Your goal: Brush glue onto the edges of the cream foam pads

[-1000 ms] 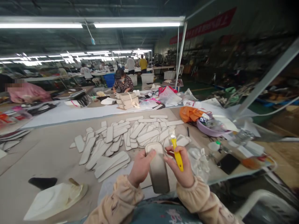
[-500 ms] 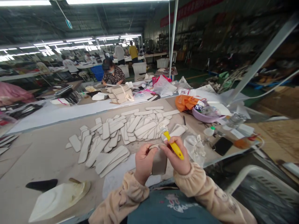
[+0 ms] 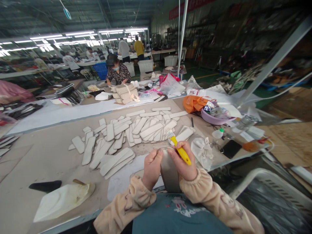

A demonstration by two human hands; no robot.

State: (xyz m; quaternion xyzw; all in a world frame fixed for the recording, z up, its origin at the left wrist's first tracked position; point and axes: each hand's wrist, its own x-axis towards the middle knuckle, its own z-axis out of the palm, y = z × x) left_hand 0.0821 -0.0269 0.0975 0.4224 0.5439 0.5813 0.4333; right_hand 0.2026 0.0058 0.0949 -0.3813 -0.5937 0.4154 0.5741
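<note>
A flat, grey-brown rounded strip (image 3: 169, 174) hangs upright between my hands, close to my apron. My left hand (image 3: 151, 167) is closed, thumb and fingers pinching at its upper left edge. At its upper right, my right hand (image 3: 186, 167) grips the strip with thumb and fingertips. That same hand also keeps a yellow-handled paintbrush (image 3: 180, 150) tucked in it, pale bristles pointing up and away from me. Beyond my hands lies a wide heap of similar pale strips (image 3: 151, 130). A small fanned stack (image 3: 118, 162) is nearer on the left.
A cut-open white plastic container (image 3: 60, 201) and a black object (image 3: 45, 186) lie at left front. To the right are a white bag (image 3: 202, 151), a phone (image 3: 231, 149) and a purple basin (image 3: 214, 120). A co-worker (image 3: 118, 73) sits across the table.
The strip now shows more of its length, hanging lower between my hands. My left hand's grip at its top edge has shifted slightly, while the brush stays in my right hand.
</note>
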